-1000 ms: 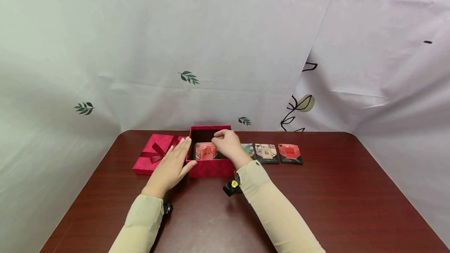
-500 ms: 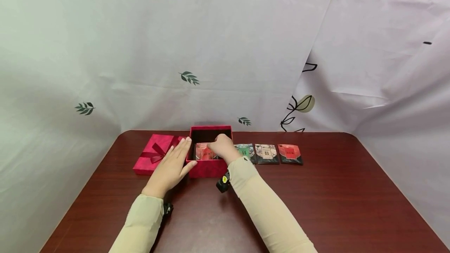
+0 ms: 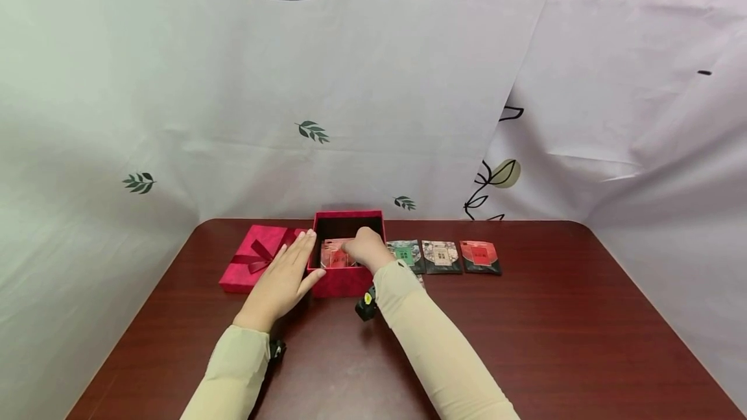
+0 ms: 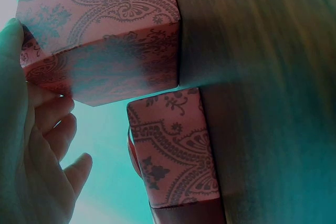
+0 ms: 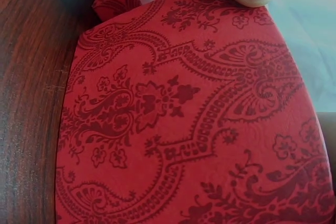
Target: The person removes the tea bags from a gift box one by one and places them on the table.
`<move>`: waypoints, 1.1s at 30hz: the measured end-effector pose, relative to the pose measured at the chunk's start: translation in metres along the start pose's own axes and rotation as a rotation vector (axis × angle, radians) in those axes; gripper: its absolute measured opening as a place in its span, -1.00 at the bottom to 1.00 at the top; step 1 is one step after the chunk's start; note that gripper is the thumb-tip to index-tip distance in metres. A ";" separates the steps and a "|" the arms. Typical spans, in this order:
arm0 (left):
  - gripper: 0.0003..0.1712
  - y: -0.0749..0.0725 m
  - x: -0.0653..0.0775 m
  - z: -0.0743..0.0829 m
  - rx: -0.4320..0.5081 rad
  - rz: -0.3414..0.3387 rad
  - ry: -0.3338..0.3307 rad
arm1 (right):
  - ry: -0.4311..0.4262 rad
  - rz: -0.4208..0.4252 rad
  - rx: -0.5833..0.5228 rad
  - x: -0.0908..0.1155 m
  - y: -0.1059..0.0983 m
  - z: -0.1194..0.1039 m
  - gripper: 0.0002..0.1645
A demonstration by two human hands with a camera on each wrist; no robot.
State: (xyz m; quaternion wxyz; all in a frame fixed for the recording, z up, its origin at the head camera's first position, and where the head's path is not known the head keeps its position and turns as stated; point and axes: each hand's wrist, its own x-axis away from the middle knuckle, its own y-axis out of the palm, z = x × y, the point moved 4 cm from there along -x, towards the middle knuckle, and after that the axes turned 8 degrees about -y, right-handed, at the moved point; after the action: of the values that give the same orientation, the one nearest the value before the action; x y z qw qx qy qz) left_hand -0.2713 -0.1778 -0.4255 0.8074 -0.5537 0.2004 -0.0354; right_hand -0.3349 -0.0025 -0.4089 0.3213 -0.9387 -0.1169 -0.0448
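An open red patterned box stands at the back of the table, with a red packet inside it. My left hand lies with straight fingers along the box's left rim, its fingertips at the edge. In the left wrist view, the fingers show beside the box. My right hand reaches into the box from the right, its thumb side overlapping the packet. The box wall hides most of that hand in the right wrist view, and I cannot tell whether it pinches the packet.
The red lid with its ribbon bow lies left of the box. On the right are a green packet, a cream packet and another red packet in a row. White printed cloth hangs behind the table.
My right hand has moved left and down into the box, from above its right side to over the red packet. My left hand has stayed in place.
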 end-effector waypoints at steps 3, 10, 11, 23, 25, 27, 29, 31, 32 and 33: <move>-0.10 0.000 0.000 0.001 0.002 0.007 0.002 | 0.000 0.001 -0.010 -0.001 0.000 0.001 -0.79; -0.10 0.000 0.001 0.003 0.009 -0.002 0.003 | -0.006 -0.021 -0.009 0.003 -0.001 0.003 -0.77; -0.10 0.000 0.001 0.003 0.007 -0.002 0.002 | -0.008 -0.022 -0.019 0.004 -0.001 0.002 -0.76; -0.08 -0.001 0.000 0.000 0.000 -0.031 -0.013 | -0.025 0.001 -0.094 0.004 -0.003 0.000 -0.72; -0.08 -0.001 0.000 0.000 -0.001 -0.032 -0.014 | -0.033 0.011 -0.088 0.003 -0.003 0.000 -0.79; -0.08 0.000 0.000 0.000 -0.003 -0.031 -0.013 | -0.048 0.016 -0.079 0.003 -0.004 0.000 -0.74; -0.08 0.000 0.000 0.000 -0.003 -0.030 -0.012 | -0.062 0.012 -0.082 0.003 -0.004 -0.001 -0.68; -0.08 0.000 0.000 0.000 -0.005 -0.028 -0.010 | -0.078 0.008 -0.083 0.003 -0.004 -0.001 -0.67; -0.08 0.000 0.000 0.000 -0.003 -0.029 -0.011 | -0.086 0.007 -0.088 0.003 -0.004 -0.001 -0.72; -0.08 0.000 0.000 0.000 -0.002 -0.029 -0.011 | -0.094 0.006 -0.094 0.003 -0.004 -0.001 -0.78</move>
State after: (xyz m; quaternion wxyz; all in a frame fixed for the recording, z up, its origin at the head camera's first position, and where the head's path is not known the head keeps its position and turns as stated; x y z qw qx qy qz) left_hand -0.2712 -0.1778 -0.4251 0.8073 -0.5578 0.1879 -0.0439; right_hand -0.3330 0.0001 -0.4050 0.2712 -0.9541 -0.1269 -0.0050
